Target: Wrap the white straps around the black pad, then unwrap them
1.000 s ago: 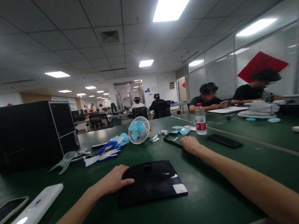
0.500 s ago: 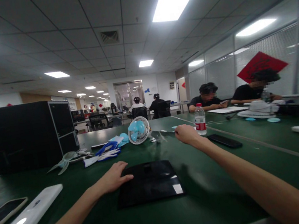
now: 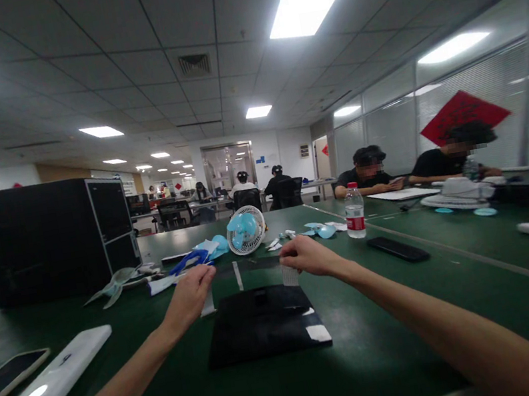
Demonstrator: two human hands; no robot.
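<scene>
A black flat slab with a white sticker at its near right corner lies on the green table in front of me. Both my hands hover just above its far edge. Between them stretches a thin dark film, seen almost edge-on, with small white tabs hanging from it. My left hand pinches the film's left end. My right hand pinches its right end, a white tab dangling below the fingers.
A black computer case stands at the left. Behind the slab are a small blue fan, blue-white gloves, a water bottle and a dark phone. A white power bank lies near left. Several people sit at far tables.
My right hand lifted the thin film from the table near the bottle and carried it left. My left hand rose off the black slab and took the film's other end.
</scene>
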